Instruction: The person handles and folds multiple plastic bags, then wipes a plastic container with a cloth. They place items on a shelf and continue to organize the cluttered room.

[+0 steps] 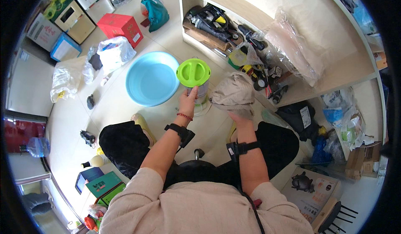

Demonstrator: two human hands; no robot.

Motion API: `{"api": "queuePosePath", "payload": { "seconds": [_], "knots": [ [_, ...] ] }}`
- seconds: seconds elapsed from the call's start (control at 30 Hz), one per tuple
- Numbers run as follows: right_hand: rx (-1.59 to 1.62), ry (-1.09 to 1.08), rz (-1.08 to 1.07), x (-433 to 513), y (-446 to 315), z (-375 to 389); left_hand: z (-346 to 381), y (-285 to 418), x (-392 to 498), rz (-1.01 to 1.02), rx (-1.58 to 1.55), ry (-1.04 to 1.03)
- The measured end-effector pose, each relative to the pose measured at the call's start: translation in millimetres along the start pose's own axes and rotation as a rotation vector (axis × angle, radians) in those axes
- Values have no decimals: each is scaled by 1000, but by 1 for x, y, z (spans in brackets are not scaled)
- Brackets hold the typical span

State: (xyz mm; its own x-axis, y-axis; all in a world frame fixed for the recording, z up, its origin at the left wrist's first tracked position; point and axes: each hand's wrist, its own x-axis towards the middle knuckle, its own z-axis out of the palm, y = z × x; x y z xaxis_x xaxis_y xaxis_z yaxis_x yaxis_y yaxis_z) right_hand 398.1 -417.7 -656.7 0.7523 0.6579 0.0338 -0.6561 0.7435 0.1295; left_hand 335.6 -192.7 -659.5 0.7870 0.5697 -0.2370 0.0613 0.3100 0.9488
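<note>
My left hand [188, 102] grips a clear jug [203, 91] with a bright green lid [193, 72], near its upper side. The jug is upright in front of me; its lower part is partly covered by my hand, and I cannot tell whether it rests on the floor. In my right hand [239, 116] is a bunched beige cloth [233, 91], which covers most of the fingers. The cloth is just right of the jug, apart from it. A light blue plastic basin [152, 79] sits on the floor left of the jug.
A wooden shelf unit [329, 91] on the right holds an angle grinder [210, 27], other tools and a plastic-wrapped bundle [294, 46]. A red box [120, 28] and plastic bags [116, 53] are beyond the basin. A bottle [97, 161] lies by my left leg; a carton [310, 193] is at right.
</note>
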Motion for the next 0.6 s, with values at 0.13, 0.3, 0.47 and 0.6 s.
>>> {"api": "queuePosePath", "payload": {
  "seconds": [0.13,0.3,0.47,0.6],
  "knots": [
    [-1339,10,-149,10,-2,-9,7,56,-22,79,90,-36],
    [-2843,82,216,42,44,82,4,131,-50,217,310,-131],
    [-3097,-263,-291,48,79,159,15,168,-81,398,315,-213],
    [-2878,-156,-546,73,115,200,8,190,-91,828,775,-57]
  ]
}}
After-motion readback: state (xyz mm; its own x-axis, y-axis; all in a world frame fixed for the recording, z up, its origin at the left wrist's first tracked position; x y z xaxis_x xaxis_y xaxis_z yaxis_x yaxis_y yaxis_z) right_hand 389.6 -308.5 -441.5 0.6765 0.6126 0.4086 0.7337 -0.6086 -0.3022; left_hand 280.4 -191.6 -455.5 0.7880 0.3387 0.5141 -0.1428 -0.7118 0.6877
